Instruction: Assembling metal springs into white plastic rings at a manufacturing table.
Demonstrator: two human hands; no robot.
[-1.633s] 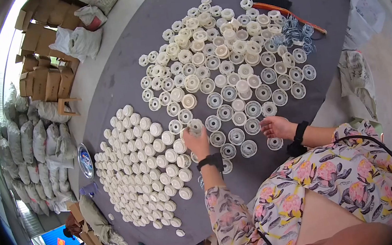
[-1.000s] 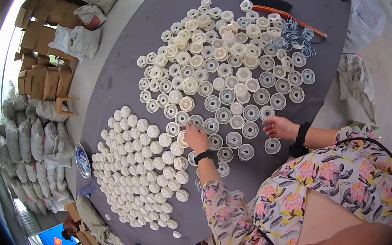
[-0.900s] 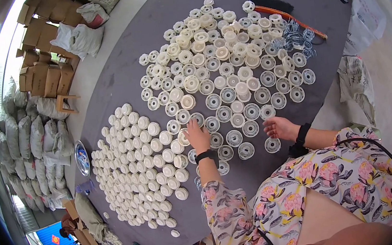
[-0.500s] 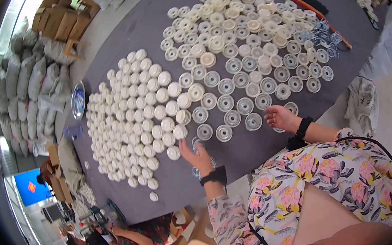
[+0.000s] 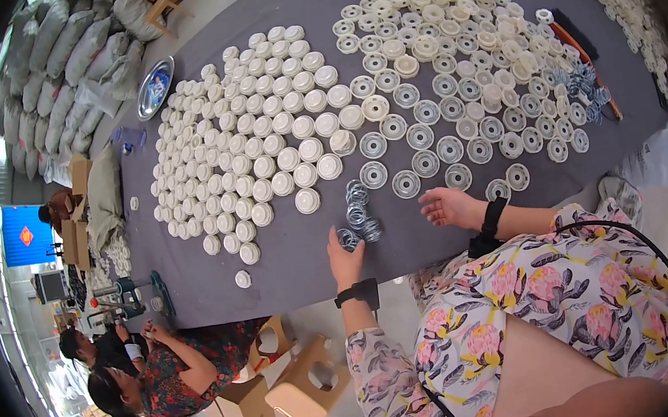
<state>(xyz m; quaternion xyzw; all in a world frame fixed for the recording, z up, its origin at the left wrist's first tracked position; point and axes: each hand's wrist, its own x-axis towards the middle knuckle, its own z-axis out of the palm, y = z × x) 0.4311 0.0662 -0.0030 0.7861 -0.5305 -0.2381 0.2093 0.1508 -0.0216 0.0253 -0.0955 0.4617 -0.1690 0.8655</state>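
My left hand (image 5: pixel 346 263) is at the near side of the grey table, its thumb and fingers curled round the near end of a small row of metal coil springs (image 5: pixel 362 212). Just right of it, my right hand (image 5: pixel 451 208) hovers with its fingers stretched out and nothing in them. Beyond that hand lie clear round discs (image 5: pixel 406 184) with raised centres, spread singly. Left of the springs stand many white round caps (image 5: pixel 308 201) in loose rows, some apparently stacked.
A heap of cream rings (image 5: pixel 444 15) covers the far table (image 5: pixel 206 21). More springs (image 5: pixel 581 84) lie by an orange-handled brush (image 5: pixel 579 45). A metal tray (image 5: pixel 156 89) sits at the left edge. Two people (image 5: pixel 176 375) sit at the lower left, near a green hand press (image 5: pixel 134 297).
The view has shifted, with the table contents sitting higher in it. My left hand has come down from beside the white caps to the springs; my right hand has moved slightly left, still open.
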